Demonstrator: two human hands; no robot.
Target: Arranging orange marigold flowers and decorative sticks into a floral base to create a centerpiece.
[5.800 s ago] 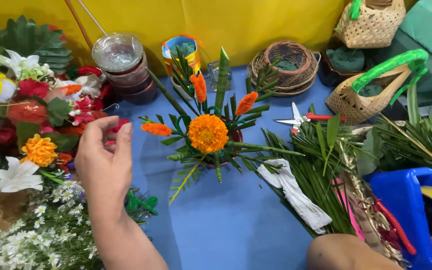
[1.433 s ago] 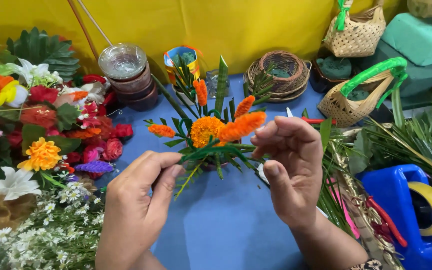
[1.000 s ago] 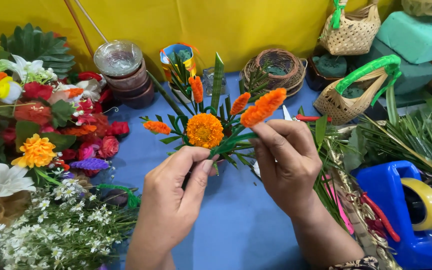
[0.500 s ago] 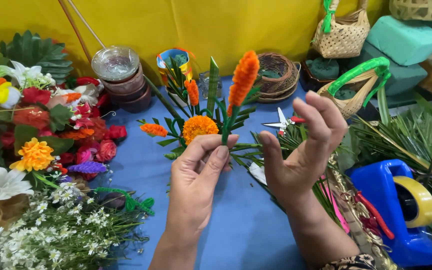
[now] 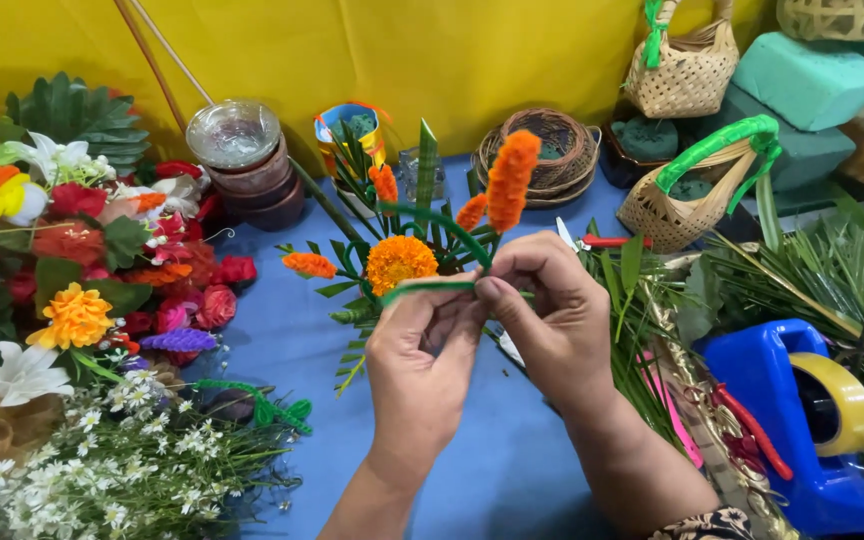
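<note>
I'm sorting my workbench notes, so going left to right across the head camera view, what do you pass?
Pile of mixed flowers → stacked bowls → left hand → right hand → green-handled basket → blue tape dispenser.

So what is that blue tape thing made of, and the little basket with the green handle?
The blue tape dispenser looks like hard moulded plastic: smooth and glossy, with a roll of yellowish tape. The small tan basket looks woven from cane or similar plant fibre; its green-wrapped handle seems bound in ribbon or tape.
</note>
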